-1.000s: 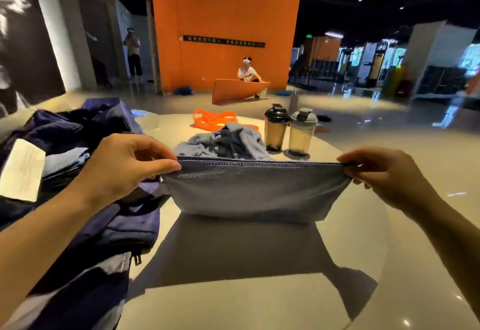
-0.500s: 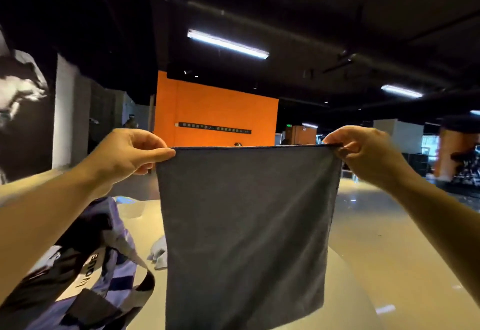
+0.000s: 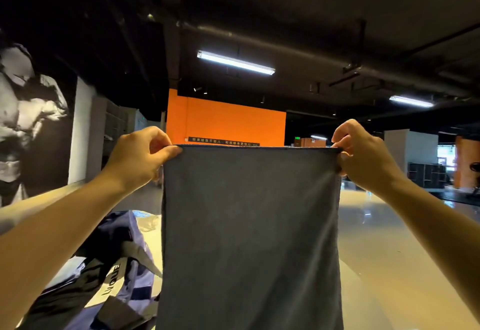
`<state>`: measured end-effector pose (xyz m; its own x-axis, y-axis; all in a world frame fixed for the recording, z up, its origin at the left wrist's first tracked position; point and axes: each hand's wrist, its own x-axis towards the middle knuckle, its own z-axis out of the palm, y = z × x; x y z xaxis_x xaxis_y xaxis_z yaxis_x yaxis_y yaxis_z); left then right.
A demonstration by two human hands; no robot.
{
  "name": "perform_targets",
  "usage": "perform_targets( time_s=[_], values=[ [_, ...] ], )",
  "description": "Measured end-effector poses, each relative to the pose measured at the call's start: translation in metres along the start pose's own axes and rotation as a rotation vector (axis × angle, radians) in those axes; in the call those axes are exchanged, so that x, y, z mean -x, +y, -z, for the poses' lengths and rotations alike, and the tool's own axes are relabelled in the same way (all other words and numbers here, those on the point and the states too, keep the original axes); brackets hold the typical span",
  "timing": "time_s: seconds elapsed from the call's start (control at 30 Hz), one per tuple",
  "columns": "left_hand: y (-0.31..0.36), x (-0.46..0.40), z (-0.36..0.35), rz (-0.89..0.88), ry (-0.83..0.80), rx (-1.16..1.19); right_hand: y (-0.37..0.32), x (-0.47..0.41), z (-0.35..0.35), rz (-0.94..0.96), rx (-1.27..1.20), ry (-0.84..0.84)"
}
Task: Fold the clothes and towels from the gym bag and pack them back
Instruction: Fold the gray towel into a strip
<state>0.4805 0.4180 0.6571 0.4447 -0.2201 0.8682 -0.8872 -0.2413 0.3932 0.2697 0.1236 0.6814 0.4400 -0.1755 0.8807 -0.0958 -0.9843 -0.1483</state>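
Gray towel (image 3: 249,239) held aloft, hanging flat below both grips. Top corners pinched by left hand (image 3: 140,155) and right hand (image 3: 363,153). Gym bag (image 3: 104,272) lower left.

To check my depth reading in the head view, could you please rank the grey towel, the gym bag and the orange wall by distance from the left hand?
1. Grey towel: its top corner is pinched by the left hand.
2. Gym bag: below, on the left.
3. Orange wall: far behind.

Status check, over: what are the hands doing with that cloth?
Left hand and right hand each pinch a top corner. Grey towel hangs spread, unfolded. Gym bag lower left; nothing blocking.
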Motion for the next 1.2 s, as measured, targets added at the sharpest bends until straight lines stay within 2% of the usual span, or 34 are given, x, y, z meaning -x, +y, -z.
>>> perform_targets(
  time_s=[0.1, 0.23, 0.3, 0.37, 0.5, 0.67, 0.8, 1.03, 1.1, 1.2],
  values=[
    [0.0, -0.002, 0.009, 0.125, -0.055, 0.217, -0.01, 0.004, 0.009, 0.038, -0.001, 0.038],
    [-0.002, 0.006, 0.017, 0.191, -0.145, 0.277, -0.014, 0.015, 0.012, 0.042, -0.029, 0.006],
    [0.001, 0.011, 0.014, 0.192, -0.127, 0.257, -0.012, 0.017, 0.011, -0.066, -0.094, -0.1],
    [0.006, 0.014, 0.012, 0.178, -0.098, 0.216, -0.012, 0.022, 0.012, -0.051, -0.067, -0.141],
    [0.011, 0.02, 0.015, 0.105, -0.081, 0.108, -0.012, 0.03, 0.023, 0.086, 0.09, -0.105],
    [0.024, 0.019, 0.018, 0.066, -0.124, 0.047, -0.007, 0.027, 0.037, 0.051, 0.073, -0.041],
    [0.014, 0.018, -0.006, 0.14, -0.173, 0.003, 0.005, 0.029, 0.018, -0.017, 0.07, -0.139],
    [-0.038, 0.064, -0.094, 0.282, -0.468, -0.305, 0.039, 0.074, -0.076, -0.362, 0.059, -0.35],
    [-0.055, 0.092, -0.125, 0.373, -0.483, -0.276, 0.047, 0.099, -0.107, -0.513, -0.088, -0.436],
    [-0.072, 0.145, -0.163, 0.564, -0.45, -0.108, 0.052, 0.138, -0.141, -0.733, -0.355, -0.49]
  ],
)
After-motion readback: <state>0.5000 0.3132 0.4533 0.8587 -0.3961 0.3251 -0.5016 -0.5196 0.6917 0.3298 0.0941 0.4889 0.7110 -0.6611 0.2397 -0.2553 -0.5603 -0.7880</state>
